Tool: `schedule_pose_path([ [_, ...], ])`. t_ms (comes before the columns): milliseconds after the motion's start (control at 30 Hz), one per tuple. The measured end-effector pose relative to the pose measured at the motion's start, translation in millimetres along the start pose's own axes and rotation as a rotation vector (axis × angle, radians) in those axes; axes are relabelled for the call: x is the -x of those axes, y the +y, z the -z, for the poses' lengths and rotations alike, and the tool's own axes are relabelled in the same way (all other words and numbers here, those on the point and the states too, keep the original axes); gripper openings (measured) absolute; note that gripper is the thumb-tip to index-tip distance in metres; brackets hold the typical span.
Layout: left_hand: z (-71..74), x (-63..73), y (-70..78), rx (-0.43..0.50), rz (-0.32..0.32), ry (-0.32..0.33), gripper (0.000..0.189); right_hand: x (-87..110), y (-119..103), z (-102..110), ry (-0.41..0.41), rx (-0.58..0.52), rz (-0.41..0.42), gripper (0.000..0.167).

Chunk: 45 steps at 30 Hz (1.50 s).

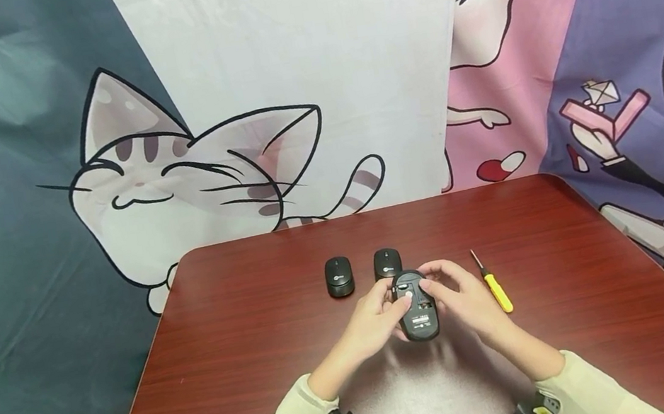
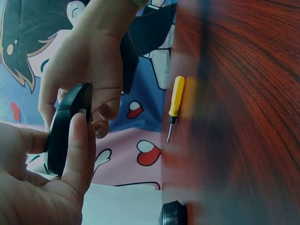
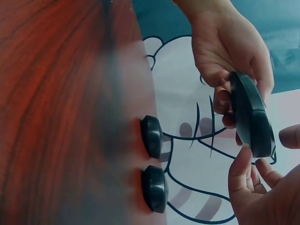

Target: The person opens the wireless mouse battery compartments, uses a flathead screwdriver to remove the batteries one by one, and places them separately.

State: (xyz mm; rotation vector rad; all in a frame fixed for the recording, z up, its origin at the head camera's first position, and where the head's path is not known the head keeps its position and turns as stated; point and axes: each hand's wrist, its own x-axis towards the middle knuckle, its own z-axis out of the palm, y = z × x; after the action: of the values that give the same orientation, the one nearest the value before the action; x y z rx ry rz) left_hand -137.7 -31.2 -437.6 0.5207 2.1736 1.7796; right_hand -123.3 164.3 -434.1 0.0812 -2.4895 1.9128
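Above the table, a black computer mouse [image 1: 420,322] is held with its underside facing up, showing a white label and an uncovered recess. My left hand [image 1: 374,319] grips it along the left side, thumb on the underside and fingers beneath, as the left wrist view shows. On the other side, my right hand [image 1: 466,296] holds the upper right edge. Its thumb lies over the underside near the recess in the head view, while the right wrist view has its fingertips [image 3: 243,157] at the mouse's end.
Two more black mice stand behind the hands: the left mouse [image 1: 339,277] and the right mouse [image 1: 387,262], partly covered by the held one. A yellow-handled screwdriver [image 1: 497,292] lies right of my right hand. Printed cartoon cloth hangs behind the reddish-brown table [image 1: 233,365].
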Motion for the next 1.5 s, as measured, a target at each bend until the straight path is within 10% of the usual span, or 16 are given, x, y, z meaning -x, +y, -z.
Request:
schedule_pose_path([
  [967,0.3,-1.4,1.5,0.018,0.0,0.004,0.039,-15.1,-9,7,-0.022,0.041,0.069,0.025],
  [1500,-1.3,2.5,-5.1,0.008,-0.002,0.003,0.039,-38.5,-14,26,-0.117,-0.007,-0.06,0.029],
])
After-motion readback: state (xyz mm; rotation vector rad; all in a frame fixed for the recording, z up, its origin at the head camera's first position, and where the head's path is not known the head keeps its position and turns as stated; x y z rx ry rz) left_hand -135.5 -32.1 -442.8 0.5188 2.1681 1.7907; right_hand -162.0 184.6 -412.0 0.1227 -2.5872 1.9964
